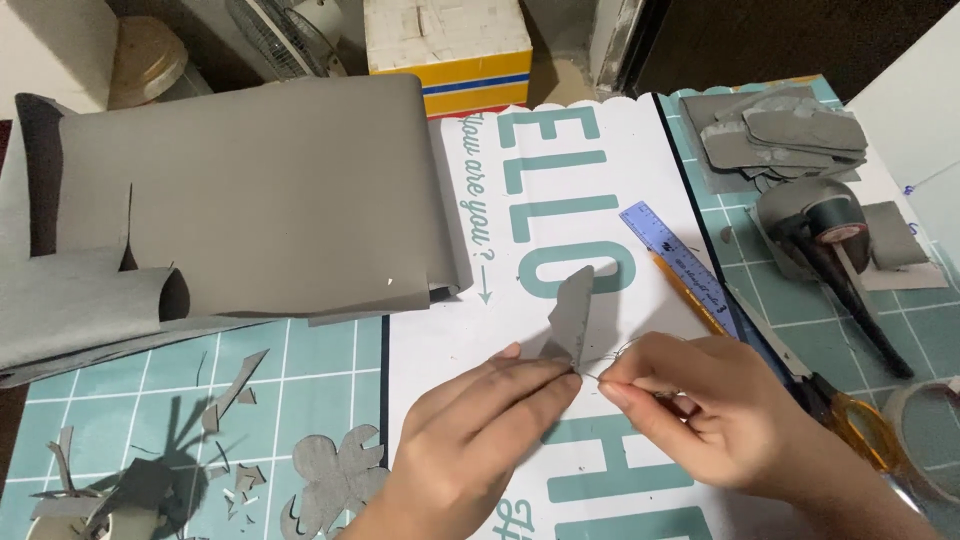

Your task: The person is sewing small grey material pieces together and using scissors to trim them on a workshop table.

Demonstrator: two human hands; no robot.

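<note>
a: why's our left hand pinching the grey cutout upright, just left of the ruler?
b: so our right hand, fingers pinched together, can work a thin wire at its base.

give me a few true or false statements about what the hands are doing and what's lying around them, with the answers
1. The left hand pinches a small grey cut piece. True.
2. The right hand holds the scissors. False: the orange-handled scissors lie on the mat beside it; its fingers pinch something thin at the grey piece.
3. A blue ruler lies next to a pencil. True.
4. The large grey sheet lies to the right of the hands. False: it lies upper left.
</note>
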